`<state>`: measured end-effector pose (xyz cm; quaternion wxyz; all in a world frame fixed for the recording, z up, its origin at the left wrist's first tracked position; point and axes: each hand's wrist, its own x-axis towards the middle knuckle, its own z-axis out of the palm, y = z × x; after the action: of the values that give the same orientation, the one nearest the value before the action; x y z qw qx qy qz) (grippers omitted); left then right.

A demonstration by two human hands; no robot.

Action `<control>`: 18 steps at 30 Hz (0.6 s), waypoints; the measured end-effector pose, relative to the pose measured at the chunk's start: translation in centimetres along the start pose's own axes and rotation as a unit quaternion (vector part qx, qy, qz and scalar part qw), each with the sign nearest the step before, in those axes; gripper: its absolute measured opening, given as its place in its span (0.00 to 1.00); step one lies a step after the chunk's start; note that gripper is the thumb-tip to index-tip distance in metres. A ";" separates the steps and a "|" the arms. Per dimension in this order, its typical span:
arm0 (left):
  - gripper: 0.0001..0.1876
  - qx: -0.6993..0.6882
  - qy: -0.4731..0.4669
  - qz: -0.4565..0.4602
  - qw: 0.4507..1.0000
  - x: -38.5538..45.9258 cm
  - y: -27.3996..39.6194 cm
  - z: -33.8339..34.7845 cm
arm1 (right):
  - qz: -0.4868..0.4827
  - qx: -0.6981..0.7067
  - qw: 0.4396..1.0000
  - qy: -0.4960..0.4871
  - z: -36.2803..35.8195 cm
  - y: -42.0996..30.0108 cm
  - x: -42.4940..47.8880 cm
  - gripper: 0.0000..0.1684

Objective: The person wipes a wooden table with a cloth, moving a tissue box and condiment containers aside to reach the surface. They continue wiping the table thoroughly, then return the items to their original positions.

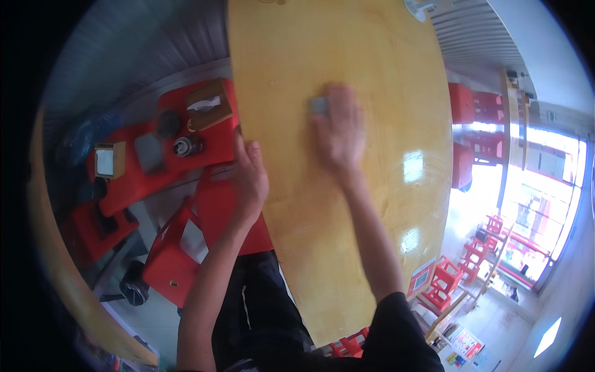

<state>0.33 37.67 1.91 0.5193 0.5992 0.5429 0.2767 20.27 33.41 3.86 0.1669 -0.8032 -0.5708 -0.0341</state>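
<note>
A long wooden table [297, 195] with a glossy yellow top stretches away in front of me. My right hand [341, 130], blurred, lies palm down over its middle on a small grey pad [319, 105]. The pad shows at the left of the fingers; whether it is sponge or folded cloth I cannot tell. At the table's left edge is my left hand [251, 174], its thumb over the top and its fingers along the side. Most of those fingers are hidden, and so is the exact grip.
Left of the table stand red stools [174, 274], bearing a wooden tissue box [209, 104], a drink can [188, 146] and a second box [109, 160]. A white object [418, 9] sits at the far end. A sign with a printed code [421, 279] is at the right edge.
</note>
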 end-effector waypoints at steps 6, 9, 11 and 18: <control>0.32 -0.051 -0.006 0.070 0.996 1.8 -4.6 -0.8 | -0.092 0.141 0.985 -0.028 1.2 -9.4 2.9 0.36; 0.33 -0.145 -0.036 -0.039 0.988 -1.2 0.2 -0.3 | -0.036 0.094 0.995 -0.001 -0.3 -1.6 2.8 0.31; 0.33 -0.077 -0.027 -0.030 0.996 -2.0 2.3 0.5 | -0.006 -0.046 0.994 0.096 -2.3 9.5 1.0 0.28; 0.30 -0.048 -0.008 0.024 0.999 -1.8 2.2 0.0 | 0.188 -0.082 0.979 0.020 -4.6 9.8 -8.0 0.39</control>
<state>0.69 36.27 4.35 0.5451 0.5886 0.5102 0.3099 27.20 21.84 3.99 0.1153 -0.9063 -0.4013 -0.0648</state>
